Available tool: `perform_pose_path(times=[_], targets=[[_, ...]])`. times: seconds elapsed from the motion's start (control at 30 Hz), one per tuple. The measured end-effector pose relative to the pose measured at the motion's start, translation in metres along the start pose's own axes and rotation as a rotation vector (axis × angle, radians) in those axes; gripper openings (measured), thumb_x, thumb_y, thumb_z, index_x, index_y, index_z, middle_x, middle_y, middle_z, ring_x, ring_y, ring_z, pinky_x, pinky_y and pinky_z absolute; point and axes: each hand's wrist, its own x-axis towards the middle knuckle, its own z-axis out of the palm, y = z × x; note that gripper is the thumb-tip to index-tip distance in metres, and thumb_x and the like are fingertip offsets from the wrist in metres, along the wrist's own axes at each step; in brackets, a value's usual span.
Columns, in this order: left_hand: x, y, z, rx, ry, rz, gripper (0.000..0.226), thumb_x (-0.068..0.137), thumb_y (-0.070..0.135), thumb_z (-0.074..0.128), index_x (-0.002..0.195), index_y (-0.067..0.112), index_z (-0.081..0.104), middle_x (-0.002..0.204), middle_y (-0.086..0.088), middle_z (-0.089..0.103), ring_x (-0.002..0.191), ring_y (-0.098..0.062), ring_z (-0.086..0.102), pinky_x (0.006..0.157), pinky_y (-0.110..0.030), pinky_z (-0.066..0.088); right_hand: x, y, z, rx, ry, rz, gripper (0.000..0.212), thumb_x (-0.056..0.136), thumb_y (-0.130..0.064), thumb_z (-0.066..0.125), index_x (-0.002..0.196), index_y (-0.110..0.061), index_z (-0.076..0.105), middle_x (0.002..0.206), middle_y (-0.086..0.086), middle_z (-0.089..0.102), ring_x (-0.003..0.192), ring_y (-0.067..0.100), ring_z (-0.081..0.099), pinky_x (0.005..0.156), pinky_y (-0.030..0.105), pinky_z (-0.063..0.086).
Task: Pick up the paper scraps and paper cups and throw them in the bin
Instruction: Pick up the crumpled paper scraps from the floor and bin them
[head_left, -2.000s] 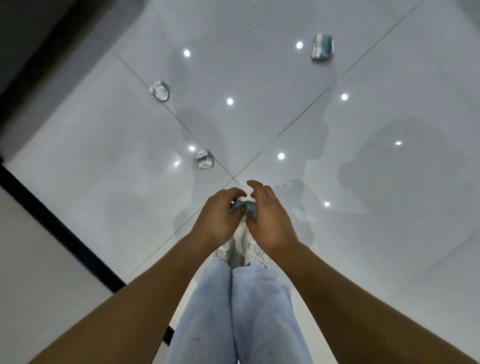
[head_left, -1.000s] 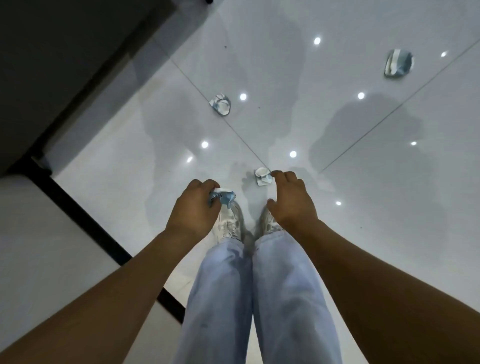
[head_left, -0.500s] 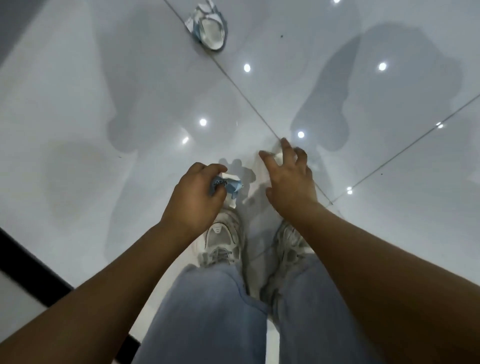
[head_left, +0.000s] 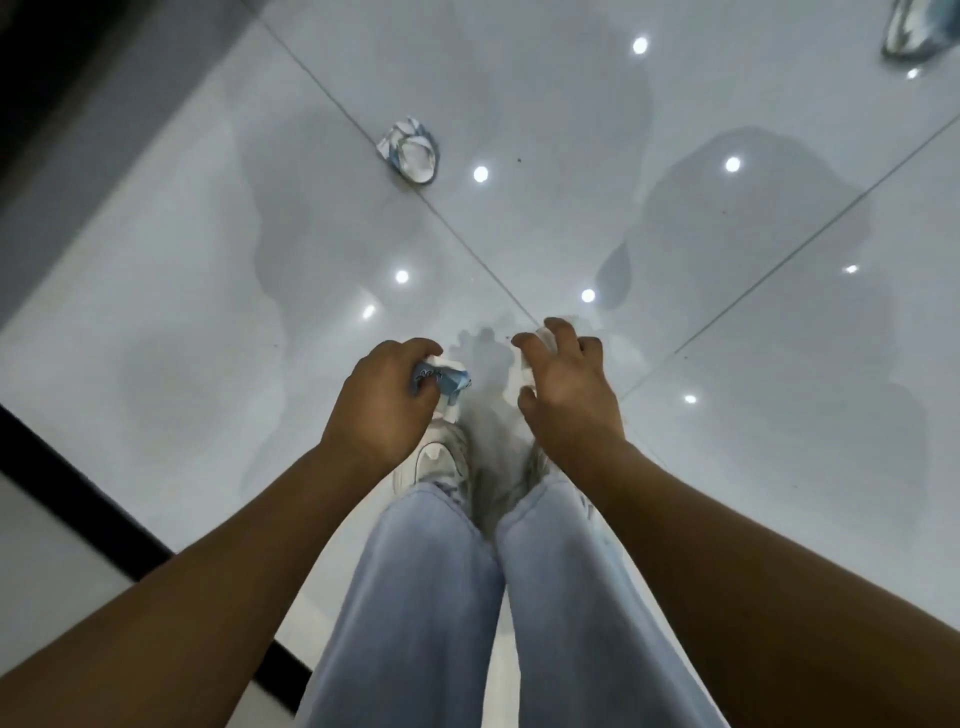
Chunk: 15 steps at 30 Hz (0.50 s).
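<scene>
My left hand (head_left: 382, 402) grips a crumpled blue-and-white paper scrap (head_left: 448, 382) just above my shoes. Beside it, my right hand (head_left: 569, 400) curls its fingers and thumb round a small white paper scrap (head_left: 525, 365), which is mostly hidden under the palm. I cannot tell whether that scrap is off the floor. A crushed blue-and-white paper cup (head_left: 411, 153) lies on the glossy white tiles ahead to the left. A second crushed cup (head_left: 910, 28) is cut off by the top right corner. No bin is in view.
My legs in light jeans (head_left: 426, 597) and white shoes (head_left: 436, 460) stand below the hands. A black floor strip (head_left: 78, 499) runs diagonally at the left, and a dark wall base (head_left: 62, 67) fills the top left. Ceiling lights reflect off the tiles.
My right hand reached to the small white scrap on the floor in front of my feet and curled round it. My left hand kept hold of its blue-and-white scrap throughout.
</scene>
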Motion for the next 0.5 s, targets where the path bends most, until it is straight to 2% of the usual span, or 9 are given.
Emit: perform_pose_path(times=[0.27, 0.37, 0.5], targets=[[-0.111, 0.141, -0.128, 0.027, -0.013, 0.104, 0.032, 0.091, 0.012, 0.052, 0.122, 0.015, 0.059, 0.116, -0.009, 0.059, 0.105, -0.023, 0.056, 0.086, -0.027, 0.042, -0.132, -0.058, -0.204, 0.118, 0.080, 0.120, 0.055, 0.092, -0.009, 0.054, 0.141, -0.029, 0.039, 0.156, 0.001, 0.022, 0.137, 0.028, 0.025, 0.091, 0.035, 0.049], [-0.155, 0.199, -0.168, 0.058, -0.022, 0.174, 0.031, 0.091, 0.012, 0.052, 0.120, 0.013, 0.059, 0.114, -0.012, 0.060, 0.102, -0.027, 0.056, 0.086, -0.032, 0.045, -0.187, -0.075, -0.275, 0.120, 0.097, 0.149, 0.056, 0.091, -0.007, 0.053, 0.141, -0.028, 0.039, 0.154, 0.000, 0.024, 0.134, 0.028, 0.026, 0.081, 0.032, 0.047], [-0.204, 0.255, -0.201, 0.106, -0.045, 0.303, 0.030, 0.091, 0.014, 0.052, 0.120, 0.013, 0.058, 0.114, -0.012, 0.059, 0.100, -0.028, 0.056, 0.079, -0.028, 0.042, -0.253, -0.087, -0.335, 0.142, 0.162, 0.223, 0.057, 0.088, -0.005, 0.051, 0.139, -0.027, 0.040, 0.152, 0.000, 0.026, 0.130, 0.028, 0.029, 0.073, 0.030, 0.041]])
